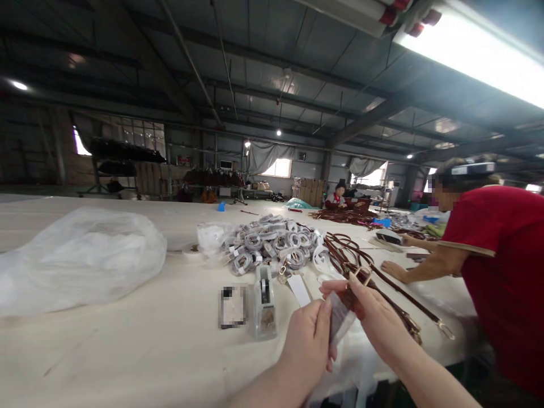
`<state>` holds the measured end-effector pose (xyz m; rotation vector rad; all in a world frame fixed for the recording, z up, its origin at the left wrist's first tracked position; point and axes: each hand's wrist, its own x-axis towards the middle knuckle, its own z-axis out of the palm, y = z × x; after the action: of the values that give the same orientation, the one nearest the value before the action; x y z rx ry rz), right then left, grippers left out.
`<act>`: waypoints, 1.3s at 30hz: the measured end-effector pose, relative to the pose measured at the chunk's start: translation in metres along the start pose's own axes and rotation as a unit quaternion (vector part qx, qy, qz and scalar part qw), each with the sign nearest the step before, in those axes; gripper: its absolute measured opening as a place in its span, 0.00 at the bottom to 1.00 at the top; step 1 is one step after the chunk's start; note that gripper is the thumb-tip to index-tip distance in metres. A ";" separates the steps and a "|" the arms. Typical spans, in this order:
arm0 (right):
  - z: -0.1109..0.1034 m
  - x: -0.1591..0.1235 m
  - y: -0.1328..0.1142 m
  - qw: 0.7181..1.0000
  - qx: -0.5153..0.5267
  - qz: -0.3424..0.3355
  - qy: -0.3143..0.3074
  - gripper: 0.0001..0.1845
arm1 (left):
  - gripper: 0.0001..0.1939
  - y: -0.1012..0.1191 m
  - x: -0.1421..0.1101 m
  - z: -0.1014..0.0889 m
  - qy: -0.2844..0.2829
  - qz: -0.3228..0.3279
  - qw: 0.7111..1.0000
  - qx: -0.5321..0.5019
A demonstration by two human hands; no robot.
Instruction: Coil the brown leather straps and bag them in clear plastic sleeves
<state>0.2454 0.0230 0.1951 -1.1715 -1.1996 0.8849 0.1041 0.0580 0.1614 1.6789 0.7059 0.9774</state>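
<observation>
My left hand (306,333) is closed round a strap wrapped in a pale, see-through sleeve (339,318). My right hand (378,320) pinches the brown leather end of the same strap, where a gold-coloured metal clasp (362,276) sticks up above the fingers. Both hands are close together over the table's front edge; the fingers hide part of the strap. Just beyond them lie several brown leather straps (382,277) with gold hooks. To the left of my hands stands a tape dispenser (266,309), and a white card (299,290) lies between it and my right hand.
Behind the dispenser is a heap of coiled, wrapped straps (272,241). A large clear plastic bag (85,258) covers the table's left side. A roll of tape (192,251) and a blurred flat item (233,307) lie nearby. On the right, a co-worker in red (505,249) leans over the table.
</observation>
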 end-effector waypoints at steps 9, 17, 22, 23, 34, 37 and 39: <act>0.016 -0.008 0.019 0.992 0.017 0.056 -0.109 0.39 | 0.31 -0.019 -0.008 0.000 -0.039 -0.019 0.994 -0.103; 0.038 -0.057 0.107 0.969 0.172 0.153 -0.091 0.30 | 0.25 -0.059 -0.041 -0.012 -0.036 -0.143 0.944 -0.295; 0.049 -0.104 0.172 0.950 0.111 0.255 -0.144 0.28 | 0.21 -0.103 -0.077 -0.056 0.015 -0.263 0.909 -0.322; 0.045 -0.108 0.177 0.948 0.074 0.264 -0.160 0.29 | 0.21 -0.113 -0.085 -0.066 0.008 -0.289 0.904 -0.315; 0.016 -0.089 0.168 0.871 -0.105 0.253 -0.407 0.24 | 0.30 -0.154 -0.113 -0.084 -0.376 -0.395 0.821 -0.169; 0.016 -0.083 0.163 0.881 -0.130 0.217 -0.400 0.08 | 0.30 -0.143 -0.111 -0.079 -0.441 -0.379 0.784 -0.216; 0.026 -0.083 0.162 0.903 -0.126 0.192 -0.362 0.11 | 0.27 -0.133 -0.108 -0.074 -0.394 -0.364 0.774 -0.336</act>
<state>0.2167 -0.0178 0.0180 -1.3611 -1.7477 1.5934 -0.0131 0.0448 0.0165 0.8739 0.2950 -0.0998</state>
